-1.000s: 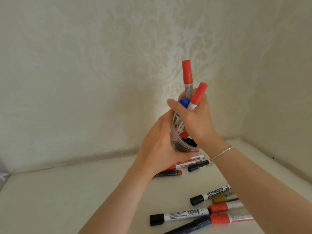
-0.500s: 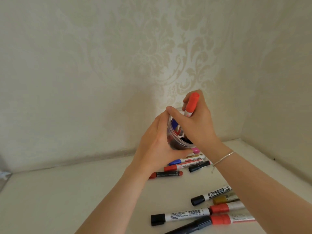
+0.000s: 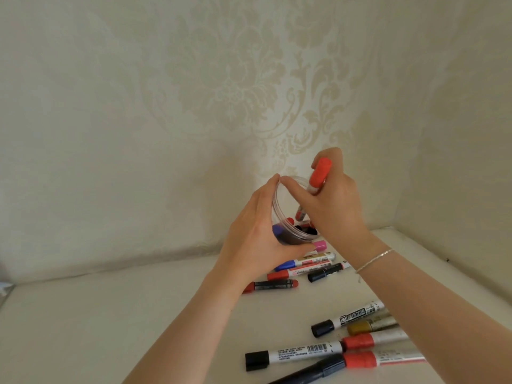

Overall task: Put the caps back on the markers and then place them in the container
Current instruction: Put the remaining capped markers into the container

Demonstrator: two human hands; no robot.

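My left hand (image 3: 259, 231) grips a clear round plastic container (image 3: 285, 187), tilted with its mouth toward me and lifted off the table. Inside lie several markers; a blue cap (image 3: 277, 230) and red caps show through the wall. My right hand (image 3: 333, 206) holds a red-capped marker (image 3: 318, 176) whose lower end reaches into the container's mouth. Loose capped markers lie on the white table: a group just below the container, with a pink-capped one (image 3: 320, 246) and a red-ended dark one (image 3: 273, 285), and another group at the front right (image 3: 332, 350).
The white table (image 3: 97, 328) sits in a corner, with patterned wallpaper behind and a wall on the right. A thin bracelet (image 3: 374, 259) is on my right wrist. A dark speck lies near the table's right edge (image 3: 446, 259).
Both hands have lowered with the container, which tilted its mouth toward me. The tall red and blue markers that stuck out have dropped inside; one red-capped marker stays in my right hand.
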